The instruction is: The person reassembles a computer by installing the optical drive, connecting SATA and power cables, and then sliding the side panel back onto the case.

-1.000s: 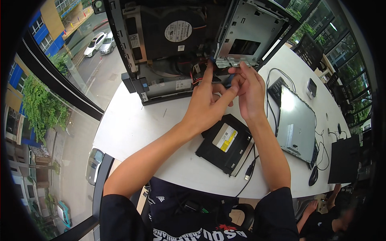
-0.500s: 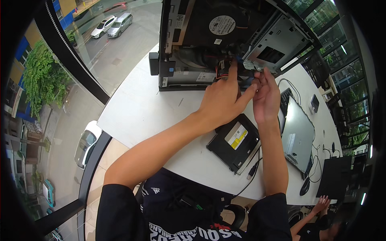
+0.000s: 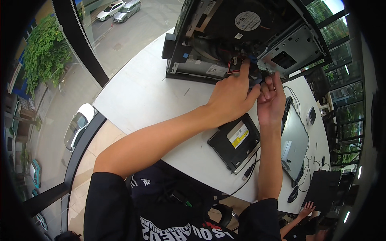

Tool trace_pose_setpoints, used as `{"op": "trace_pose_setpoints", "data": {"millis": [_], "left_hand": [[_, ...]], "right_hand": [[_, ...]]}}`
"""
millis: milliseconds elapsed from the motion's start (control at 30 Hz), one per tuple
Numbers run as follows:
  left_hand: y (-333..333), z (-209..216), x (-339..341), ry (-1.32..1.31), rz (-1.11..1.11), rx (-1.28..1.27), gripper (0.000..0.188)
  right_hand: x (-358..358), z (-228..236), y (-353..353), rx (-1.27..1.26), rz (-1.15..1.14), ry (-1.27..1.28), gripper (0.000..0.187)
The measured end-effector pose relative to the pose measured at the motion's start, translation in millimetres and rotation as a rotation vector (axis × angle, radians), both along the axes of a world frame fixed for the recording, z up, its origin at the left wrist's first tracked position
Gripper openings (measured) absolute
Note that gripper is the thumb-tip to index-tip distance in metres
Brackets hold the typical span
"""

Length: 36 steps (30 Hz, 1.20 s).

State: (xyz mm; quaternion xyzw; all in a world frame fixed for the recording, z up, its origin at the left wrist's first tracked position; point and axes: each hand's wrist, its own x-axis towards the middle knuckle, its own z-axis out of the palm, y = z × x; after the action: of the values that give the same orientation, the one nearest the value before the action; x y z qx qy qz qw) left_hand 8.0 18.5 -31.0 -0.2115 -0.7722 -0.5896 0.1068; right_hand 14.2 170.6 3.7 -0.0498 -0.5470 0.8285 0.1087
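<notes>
On the smooth white surface (image 3: 136, 100), a boxy computer case (image 3: 183, 68) is standing with its open side facing the person, showing sheet metal and black plastic. Inside the case, a dark fan cover (image 3: 223, 24) is filling the upper part, while a flat grey bracket (image 3: 301, 44) with punched slots is slanting out at its right. Thin red wires (image 3: 229, 66) are bending low inside the case. Nearer the person than the case, a flat black disc drive (image 3: 225, 146) is lying, and to its right a thin silver panel (image 3: 294, 140) is reflecting light.

Of the two hands, the left hand (image 3: 231, 96) is reaching into the lower part of the case, index finger stretching out beside the wires, thumb spreading apart; whether it is pressing or gripping anything, I cannot tell. The right hand (image 3: 271, 104) is hovering by the case's lower right edge, half open, fingers bending; dark parts are hiding whatever it may be grasping.

Inside the case, a round white label (image 3: 247, 21) is showing small print; in front of it, a white-and-yellow label (image 3: 239, 136) is marking the drive.
</notes>
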Motion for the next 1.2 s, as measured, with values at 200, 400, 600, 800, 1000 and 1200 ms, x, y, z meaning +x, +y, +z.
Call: {"op": "trace_pose_setpoints", "data": {"millis": [200, 400, 600, 800, 1000, 1200], "left_hand": [[1, 9, -4, -0.018, -0.051, 0.046, 0.068], [-5, 8, -12, 0.032, -0.072, 0.073, 0.065], [-4, 34, -1, -0.183, -0.162, 0.238, 0.037], [-9, 39, -5, -0.353, -0.232, 0.290, 0.046], [3, 53, -6, -0.489, -0.219, 0.354, 0.057], [13, 56, -14, -0.556, -0.274, 0.518, 0.046]], "right_hand": [[-1, 4, 19, 0.074, 0.029, -0.024, 0.024], [5, 52, 39, 0.545, 0.289, -0.268, 0.040], [37, 130, 60, 0.793, -0.014, 0.081, 0.032], [26, 154, 75, 0.569, -0.493, 0.510, 0.024], [-15, 115, 100, 0.809, -0.343, 0.325, 0.063], [-12, 114, 93, 0.784, -0.149, 0.308, 0.056]]}}
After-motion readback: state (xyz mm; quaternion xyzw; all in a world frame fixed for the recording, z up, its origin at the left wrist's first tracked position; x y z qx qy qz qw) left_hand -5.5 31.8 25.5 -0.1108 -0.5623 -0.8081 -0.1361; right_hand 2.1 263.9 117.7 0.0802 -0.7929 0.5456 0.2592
